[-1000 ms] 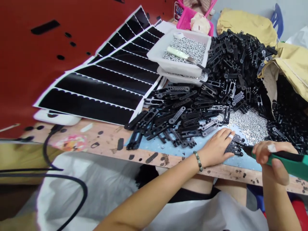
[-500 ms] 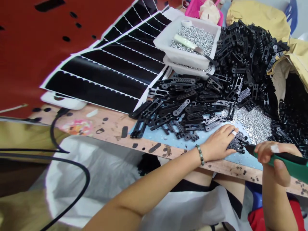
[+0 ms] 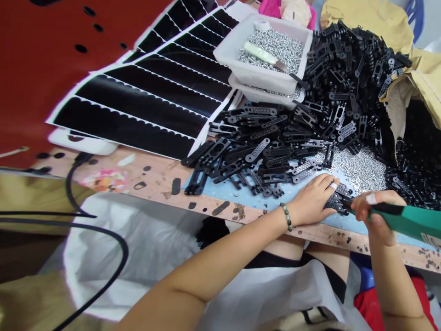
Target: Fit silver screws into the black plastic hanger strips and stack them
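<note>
My left hand (image 3: 312, 201) is closed on a small group of black perforated plastic links (image 3: 335, 202) at the front of the blue mat (image 3: 227, 195). Its thumb lies on their near side and its fingers on the far side. My right hand (image 3: 375, 212) grips a green electric screwdriver (image 3: 409, 222), held nearly level. The dark tip of the tool meets the right end of the links; the exact contact point is too small to see. Just beyond lies a heap of small silver screws (image 3: 367, 171).
A large pile of black links (image 3: 344, 69) covers the back. White tubs of screws (image 3: 257, 76) stand stacked, a knife (image 3: 262, 54) in the upper one. Left are black sticker sheets (image 3: 144, 110) and a cable (image 3: 70, 184). A torn paper sack (image 3: 396, 105) is at right.
My right hand has brought the screwdriver leftward, its tip now against the links. My left hand still holds them in nearly the same place. The whole view has shifted slightly.
</note>
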`<state>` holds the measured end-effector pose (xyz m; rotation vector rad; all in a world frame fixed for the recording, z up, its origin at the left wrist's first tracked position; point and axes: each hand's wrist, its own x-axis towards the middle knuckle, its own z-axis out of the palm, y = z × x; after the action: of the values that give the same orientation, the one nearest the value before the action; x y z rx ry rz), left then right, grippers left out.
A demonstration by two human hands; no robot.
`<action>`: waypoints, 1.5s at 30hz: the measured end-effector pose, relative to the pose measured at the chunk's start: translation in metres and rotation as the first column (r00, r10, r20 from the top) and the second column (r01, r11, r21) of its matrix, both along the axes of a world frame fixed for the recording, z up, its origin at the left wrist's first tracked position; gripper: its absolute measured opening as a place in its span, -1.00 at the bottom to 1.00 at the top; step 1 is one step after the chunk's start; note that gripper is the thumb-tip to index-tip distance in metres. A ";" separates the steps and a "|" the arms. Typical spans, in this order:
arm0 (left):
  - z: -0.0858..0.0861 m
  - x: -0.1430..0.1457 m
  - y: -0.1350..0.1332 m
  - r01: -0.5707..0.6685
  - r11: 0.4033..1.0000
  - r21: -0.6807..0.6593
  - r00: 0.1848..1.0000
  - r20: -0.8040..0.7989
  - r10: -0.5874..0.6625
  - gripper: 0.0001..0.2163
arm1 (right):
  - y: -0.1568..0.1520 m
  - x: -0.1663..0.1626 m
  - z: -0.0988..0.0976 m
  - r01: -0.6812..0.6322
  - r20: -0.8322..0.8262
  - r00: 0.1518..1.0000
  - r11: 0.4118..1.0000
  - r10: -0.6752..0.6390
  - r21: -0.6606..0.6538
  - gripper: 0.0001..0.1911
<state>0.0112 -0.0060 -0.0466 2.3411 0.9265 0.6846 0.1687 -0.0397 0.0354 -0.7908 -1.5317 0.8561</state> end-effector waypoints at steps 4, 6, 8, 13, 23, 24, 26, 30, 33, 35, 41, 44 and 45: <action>-0.001 0.000 0.000 -0.003 1.000 0.021 1.000 -0.022 0.004 -0.33 | -0.013 0.004 0.007 -0.002 -0.057 0.998 0.999 0.004 0.036 -0.87; -0.001 0.000 0.000 -0.001 1.000 0.023 1.000 -0.023 0.002 -0.33 | -0.017 0.006 0.006 0.003 -0.055 0.998 1.000 -0.003 0.006 -0.88; -0.002 0.000 0.000 -0.003 1.000 0.014 1.000 -0.021 0.003 -0.32 | -0.019 0.006 0.003 0.016 -0.043 0.999 0.999 -0.018 -0.031 -0.88; -0.003 0.001 0.000 -0.012 1.000 0.002 1.000 -0.025 0.012 -0.31 | -0.013 0.006 -0.008 0.031 -0.031 0.999 0.997 -0.033 -0.066 -0.87; -0.008 -0.004 0.009 -0.004 0.998 0.069 0.989 -0.147 0.014 -0.40 | 0.014 0.020 0.007 0.413 -0.099 0.910 0.897 -0.402 0.157 -0.69; -0.008 -0.004 0.012 0.006 0.996 0.086 0.988 -0.155 0.008 -0.41 | 0.014 0.033 0.009 0.471 -0.024 0.880 0.864 -0.475 0.179 -0.58; -0.007 -0.003 0.017 0.016 0.993 0.116 0.986 -0.170 0.004 -0.41 | 0.003 0.067 0.007 0.535 0.233 0.786 0.818 -0.573 0.209 -0.33; -0.004 -0.001 0.017 0.017 0.987 0.159 0.983 -0.186 0.013 -0.43 | -0.049 0.135 -0.037 0.799 0.653 0.232 0.524 -0.721 0.294 -0.14; -0.006 -0.001 0.014 -0.006 0.985 0.172 0.983 -0.178 0.037 -0.44 | -0.066 0.163 -0.089 0.885 0.859 0.033 0.415 -0.511 0.213 0.00; -0.007 -0.002 0.014 -0.019 0.985 0.170 0.982 -0.180 0.050 -0.43 | -0.056 0.170 -0.114 0.874 0.921 0.002 0.448 -0.389 0.187 -0.01; -0.012 -0.002 0.014 -0.028 0.989 0.142 0.975 -0.216 0.059 -0.39 | -0.015 0.180 -0.121 0.914 0.940 -0.003 0.381 -0.341 0.141 0.07; -0.014 -0.002 0.014 -0.032 0.989 0.142 0.974 -0.217 0.063 -0.35 | -0.018 0.185 -0.119 0.911 0.928 0.056 0.399 -0.369 0.104 0.12; -0.014 -0.002 0.014 -0.031 0.990 0.139 0.974 -0.218 0.061 -0.32 | -0.021 0.187 -0.120 0.907 0.922 0.076 0.410 -0.380 0.094 0.13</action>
<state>0.0089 0.0081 -0.0608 2.5620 1.0637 0.5253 0.3560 -0.0604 -0.0848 -2.4995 -1.3426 -0.0277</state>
